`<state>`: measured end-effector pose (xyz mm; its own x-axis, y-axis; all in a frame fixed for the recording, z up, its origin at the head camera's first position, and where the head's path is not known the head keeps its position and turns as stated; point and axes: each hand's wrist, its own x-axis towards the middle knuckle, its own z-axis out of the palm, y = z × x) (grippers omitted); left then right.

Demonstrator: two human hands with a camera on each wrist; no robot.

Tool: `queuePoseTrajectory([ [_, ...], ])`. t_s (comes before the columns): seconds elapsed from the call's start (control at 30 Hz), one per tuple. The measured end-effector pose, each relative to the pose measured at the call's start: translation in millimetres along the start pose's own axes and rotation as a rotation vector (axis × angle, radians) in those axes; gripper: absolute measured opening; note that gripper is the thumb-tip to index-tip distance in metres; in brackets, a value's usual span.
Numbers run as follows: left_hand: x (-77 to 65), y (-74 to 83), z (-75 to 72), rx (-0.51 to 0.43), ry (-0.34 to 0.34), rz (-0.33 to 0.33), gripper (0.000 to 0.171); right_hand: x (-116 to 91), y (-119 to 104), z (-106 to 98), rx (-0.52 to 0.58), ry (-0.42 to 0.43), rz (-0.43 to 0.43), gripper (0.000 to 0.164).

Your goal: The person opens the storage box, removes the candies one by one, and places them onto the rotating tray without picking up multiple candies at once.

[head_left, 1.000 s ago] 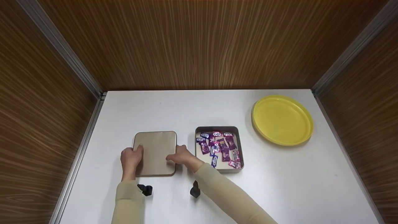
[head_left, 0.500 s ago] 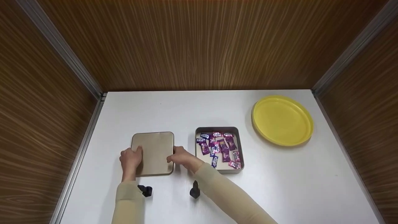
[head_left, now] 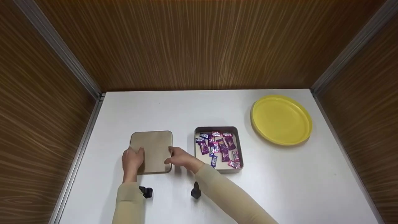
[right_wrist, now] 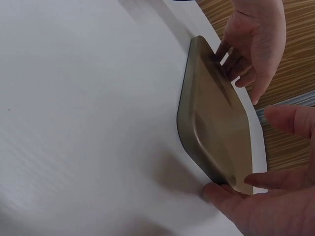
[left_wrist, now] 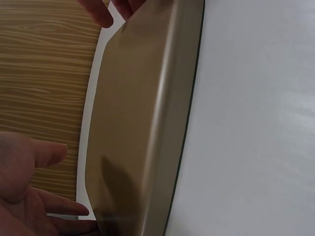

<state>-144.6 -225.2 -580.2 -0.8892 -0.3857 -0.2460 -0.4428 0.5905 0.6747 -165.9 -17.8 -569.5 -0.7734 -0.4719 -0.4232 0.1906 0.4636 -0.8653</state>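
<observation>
A flat, square beige lid (head_left: 155,152) with rounded corners lies on the white table, top face up. Along its left edge is my left hand (head_left: 132,160), thumb lifted and fingertips at the rim. In the left wrist view, that thumb (left_wrist: 49,152) stands apart from the lid's surface. My right hand (head_left: 182,158) is at the right edge with straight fingers; in the right wrist view its fingertips (right_wrist: 216,191) are beside the lid's corner. To the right stands a matching square tin (head_left: 240,155) without a cover, holding several purple, blue and pink wrapped candies (head_left: 225,155).
A round yellow tray (head_left: 281,119) sits at the back right of the table. Wood-grain panels (head_left: 199,43) enclose the back and both sides. Small black devices (head_left: 196,191) are attached at the wrists, close over the table.
The lid has shifted slightly to the left, both hands staying at its sides. My fingers and thumbs have loosened from its edges. The tin, candies and yellow tray stay put.
</observation>
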Motion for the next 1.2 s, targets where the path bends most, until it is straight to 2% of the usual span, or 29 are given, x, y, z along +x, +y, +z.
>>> queuePoseTrajectory([
  [0.3,-3.1,1.7,0.4,0.036,-0.019,-0.008,0.071,-8,-5,-9,-0.014,0.041,-0.002,0.073],
  [0.53,-7.0,11.8,1.4,0.028,-0.009,0.014,0.071,-23,-7,-28,-0.009,0.050,-0.079,0.065],
  [0.7,-10.3,19.8,4.5,0.014,0.017,0.063,0.067,-41,-7,-53,-0.052,0.065,-0.148,0.062],
  [0.87,-11.9,29.1,10.9,-0.034,0.030,0.130,0.061,-59,-3,-87,-0.089,0.124,-0.175,0.062],
  [1.03,-15.9,38.6,19.8,-0.098,0.005,0.177,0.060,-76,7,-120,-0.134,0.234,-0.174,0.063],
  [1.2,-23.0,47.6,28.9,-0.139,-0.018,0.208,0.059,-92,21,-148,-0.224,0.350,-0.157,0.064],
])
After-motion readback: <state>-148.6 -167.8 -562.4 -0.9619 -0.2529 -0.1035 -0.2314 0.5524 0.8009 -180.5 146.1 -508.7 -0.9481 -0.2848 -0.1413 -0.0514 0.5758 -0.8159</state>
